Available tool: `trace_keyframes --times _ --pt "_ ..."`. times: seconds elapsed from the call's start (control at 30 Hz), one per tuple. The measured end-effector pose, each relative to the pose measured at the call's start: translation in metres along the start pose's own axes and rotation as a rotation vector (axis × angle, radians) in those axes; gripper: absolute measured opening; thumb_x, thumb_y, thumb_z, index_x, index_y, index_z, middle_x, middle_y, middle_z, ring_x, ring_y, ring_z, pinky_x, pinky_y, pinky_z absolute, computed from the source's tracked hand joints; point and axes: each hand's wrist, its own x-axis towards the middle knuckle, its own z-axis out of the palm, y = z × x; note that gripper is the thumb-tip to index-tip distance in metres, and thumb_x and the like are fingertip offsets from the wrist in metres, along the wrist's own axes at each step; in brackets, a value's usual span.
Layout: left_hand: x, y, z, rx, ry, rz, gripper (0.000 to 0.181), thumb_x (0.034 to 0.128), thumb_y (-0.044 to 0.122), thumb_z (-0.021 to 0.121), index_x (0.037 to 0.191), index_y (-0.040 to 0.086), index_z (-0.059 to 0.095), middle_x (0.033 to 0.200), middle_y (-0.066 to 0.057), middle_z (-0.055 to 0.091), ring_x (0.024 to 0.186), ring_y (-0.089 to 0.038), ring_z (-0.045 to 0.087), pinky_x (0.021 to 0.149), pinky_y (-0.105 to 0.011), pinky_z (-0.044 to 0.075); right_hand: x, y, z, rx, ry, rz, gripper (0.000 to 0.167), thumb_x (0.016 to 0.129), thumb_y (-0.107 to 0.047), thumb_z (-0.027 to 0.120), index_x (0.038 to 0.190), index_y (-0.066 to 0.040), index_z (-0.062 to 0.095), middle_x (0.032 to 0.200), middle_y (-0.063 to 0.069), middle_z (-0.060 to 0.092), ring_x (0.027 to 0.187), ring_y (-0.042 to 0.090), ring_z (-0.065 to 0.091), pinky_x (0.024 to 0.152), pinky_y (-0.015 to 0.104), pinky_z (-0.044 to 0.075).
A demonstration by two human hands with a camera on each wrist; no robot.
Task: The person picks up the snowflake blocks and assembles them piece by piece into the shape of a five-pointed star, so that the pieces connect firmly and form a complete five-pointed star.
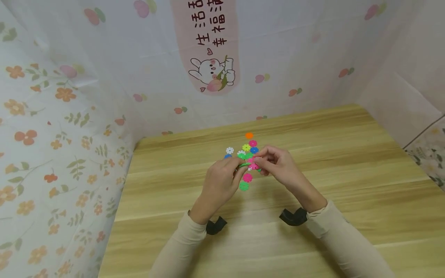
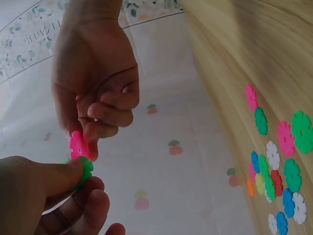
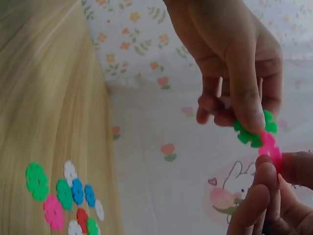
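Right wrist view shows 2 flower-shaped plastic discs held up off the table: a green disc (image 3: 248, 139) and a pink disc (image 3: 270, 149), their notched edges meeting; whether the slots interlock cannot be told. The left hand (image 1: 221, 177) pinches the green disc, its thumb lying flat across the face and the other fingers bent behind. The right hand (image 1: 279, 165) pinches the pink disc between thumb and forefinger, while its remaining fingers fold loosely toward the palm. Both hands are brought close together, fingertips pointing inward at each other, the back of the left hand turned upward. The 2 forearms, in cream sleeves (image 1: 347, 239), slant in from the lower corners, and the wrists bend slightly toward the middle.

Below and around the hands, loose discs lie flat on the wood-grain table (image 1: 156, 239): an orange disc (image 1: 249, 135) farthest off, a yellow disc (image 1: 246, 147) nearer, a red disc (image 2: 277, 183) among the cluster, and others in pink, blue, white and green. By the wrists sit 2 black angled pieces (image 1: 293, 217). Behind the table hangs a white cloth (image 1: 299, 46) with a printed rabbit (image 1: 210, 71).
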Motion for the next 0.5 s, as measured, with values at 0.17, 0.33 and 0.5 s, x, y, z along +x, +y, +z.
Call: trace_keyframes --times 0.17,0.33,0.5 --pt "0.001 -0.003 0.000 -0.029 -0.010 -0.037 0.007 0.0924 0.013 0.073 0.093 0.007 0.069 0.079 0.001 0.065 0.063 -0.011 0.058 0.056 -0.019 0.045 0.002 0.007 -0.014 -0.072 0.064 0.008 0.023 0.099 -0.024 0.065 0.112 -0.005 0.066 0.085 0.022 0.063 0.062 0.022 0.056 0.057 0.030 0.053" --pt "0.001 -0.005 -0.001 -0.051 -0.004 -0.050 0.006 0.0942 0.013 0.070 0.092 0.007 0.068 0.079 0.002 0.064 0.063 -0.014 0.060 0.055 -0.018 0.045 0.008 0.024 -0.028 -0.098 0.137 0.020 0.025 0.100 -0.024 0.064 0.119 -0.008 0.062 0.081 0.012 0.061 0.055 0.019 0.046 0.052 0.028 0.043" --pt "0.000 -0.005 -0.002 -0.053 0.001 -0.057 0.006 0.0943 0.013 0.070 0.091 0.008 0.068 0.079 0.003 0.065 0.064 -0.009 0.058 0.055 -0.016 0.044 0.012 0.044 -0.037 -0.114 0.140 0.099 0.031 0.099 -0.023 0.065 0.127 -0.011 0.060 0.088 0.017 0.058 0.050 0.014 0.040 0.048 0.028 0.038"
